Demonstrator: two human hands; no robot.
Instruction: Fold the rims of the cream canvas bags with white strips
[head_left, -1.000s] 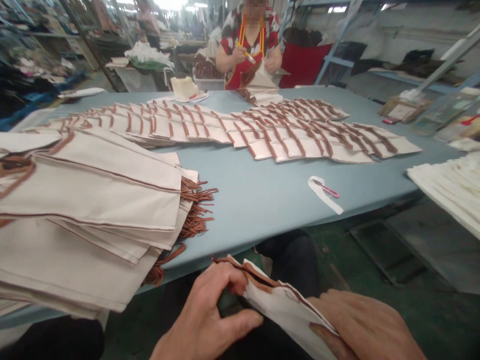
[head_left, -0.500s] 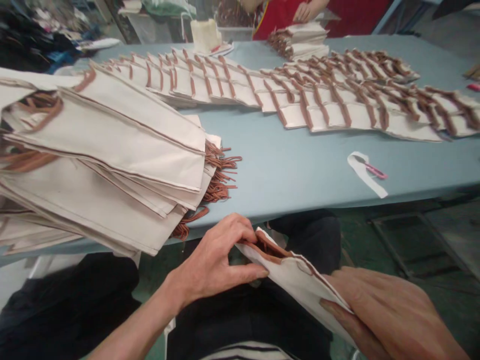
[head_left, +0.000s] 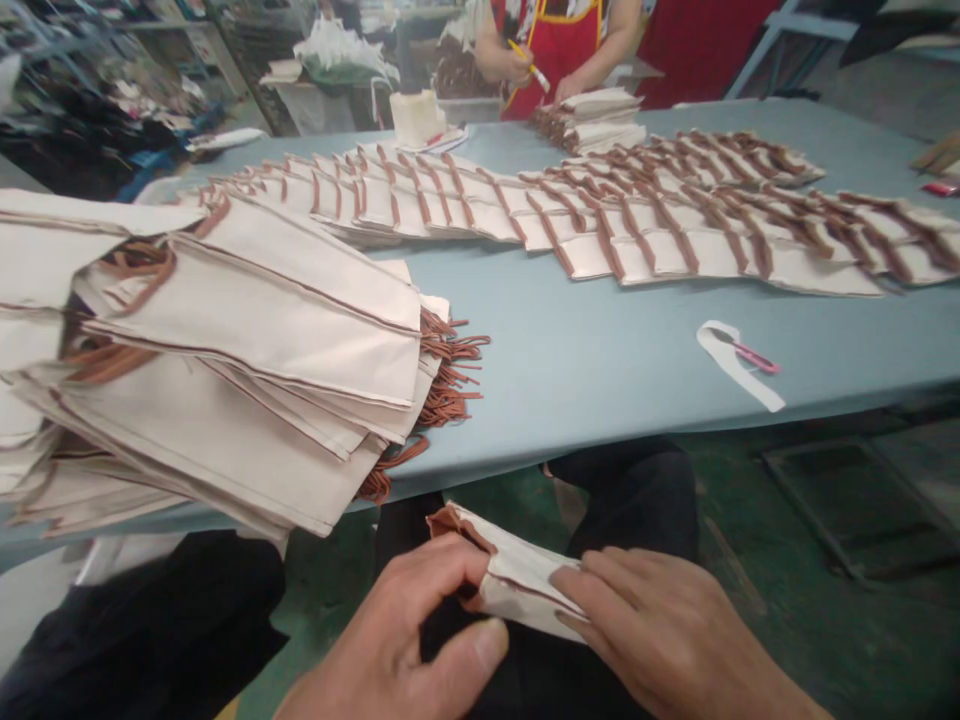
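Observation:
Above my lap I have a cream cloth bag (head_left: 534, 555) with a brown-trimmed mouth, held up in front of the table's edge. My right hand (head_left: 660, 620) grips its body, thumb and fingers on either side of the cloth. At the brown-edged mouth, my left hand (head_left: 420, 630) has its bent fingers on the bag, some of them hidden by the cloth. The left thumb sticks out below the trim. Similar cream bags (head_left: 300, 300) with brown cords lie in a loose pile on the table to the left.
A long overlapping row of brown-trimmed bags (head_left: 480, 205) runs across the blue-grey table (head_left: 585, 350). Pink thread snips (head_left: 756, 357) lie with a white strip (head_left: 750, 383). Across the table, a person in a red apron (head_left: 559, 50) holds a yellow tool beside stacked bags (head_left: 600, 120).
The bag and my right hand have moved left, and the bag has turned so its mouth points left. My left hand has come lower and closer. The view has tilted up slightly, showing more of the co-worker.

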